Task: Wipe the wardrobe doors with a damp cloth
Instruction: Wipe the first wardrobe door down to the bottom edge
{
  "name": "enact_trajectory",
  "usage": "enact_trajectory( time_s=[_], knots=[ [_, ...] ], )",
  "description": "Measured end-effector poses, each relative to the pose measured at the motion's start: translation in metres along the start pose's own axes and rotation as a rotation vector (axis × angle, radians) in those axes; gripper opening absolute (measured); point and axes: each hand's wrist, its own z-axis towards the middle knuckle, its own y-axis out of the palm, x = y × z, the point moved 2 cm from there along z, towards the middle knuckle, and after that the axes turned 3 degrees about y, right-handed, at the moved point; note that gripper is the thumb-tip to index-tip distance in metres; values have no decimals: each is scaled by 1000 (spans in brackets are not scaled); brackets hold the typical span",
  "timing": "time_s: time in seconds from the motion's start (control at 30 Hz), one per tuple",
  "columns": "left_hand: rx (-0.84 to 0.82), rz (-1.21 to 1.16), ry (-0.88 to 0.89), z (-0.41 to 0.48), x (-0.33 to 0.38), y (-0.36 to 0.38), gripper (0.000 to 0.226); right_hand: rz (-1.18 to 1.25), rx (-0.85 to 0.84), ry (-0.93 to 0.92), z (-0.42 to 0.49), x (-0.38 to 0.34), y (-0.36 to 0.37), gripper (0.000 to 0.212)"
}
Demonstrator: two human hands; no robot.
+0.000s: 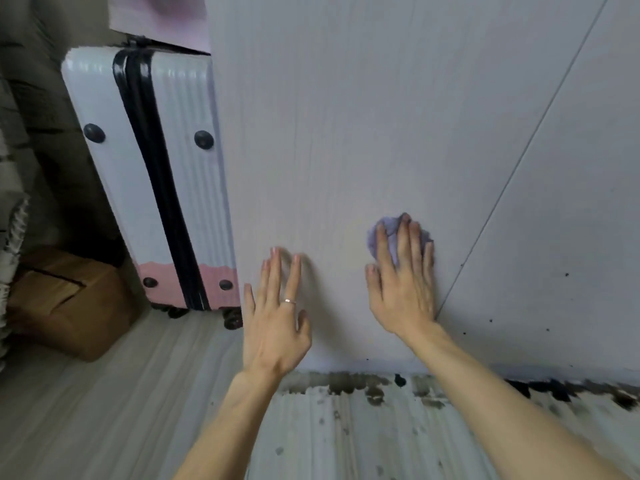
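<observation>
The pale wardrobe door (346, 116) fills most of what's in front of us, with a second door (571, 202) to its right past a thin seam. Below, the floor (104, 410) carries a dark, blotchy stain (346, 382) along the wardrobe's base. A white and pink suitcase (104, 168) stands just beside the door's left edge, with a cardboard box (69, 306) near its foot.

The left hand (277, 323) is spread, holding nothing, with its fingertips at the panel as if bracing. The right hand (401, 289) lies flat with straight fingers and presses a bunched purple cloth (375, 233) against the lower door, near the seam.

I'd say the wiping is in its low stretch. The cloth is only pinned, not gripped, so a quick stroke could let it slide out and drop. If it sweeps too low it may pick up that grime and smear it over the panel. The small black specks (567, 274) on the right door may need firmer rubbing.
</observation>
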Motion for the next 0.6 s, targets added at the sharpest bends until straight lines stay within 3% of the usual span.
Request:
enact_trajectory(
  time_s=[0.1, 0.13, 0.2, 0.3, 0.37, 0.43, 0.6],
  knots=[
    [-5, 94, 83, 11, 23, -6, 96, -97, -182, -591, -44, 30, 22, 77],
    [1, 126, 96, 16, 25, -8, 94, -111, -186, -680, -37, 43, 18, 77],
    [-8, 152, 79, 23, 28, -10, 90, -107, -114, -591, -10, 56, 2, 73],
    [-27, 129, 16, 24, 34, -4, 89, 1, 65, -61, 35, 60, -30, 62],
    [-28, 96, -33, 22, 37, -1, 90, 103, 119, 121, 41, 51, -31, 60],
    [-47, 63, -67, 22, 44, 1, 92, 82, 76, 82, 19, 47, -16, 63],
    [-136, 47, -86, 23, 54, -5, 97, -85, -210, -262, -80, 67, 29, 81]
  ],
)
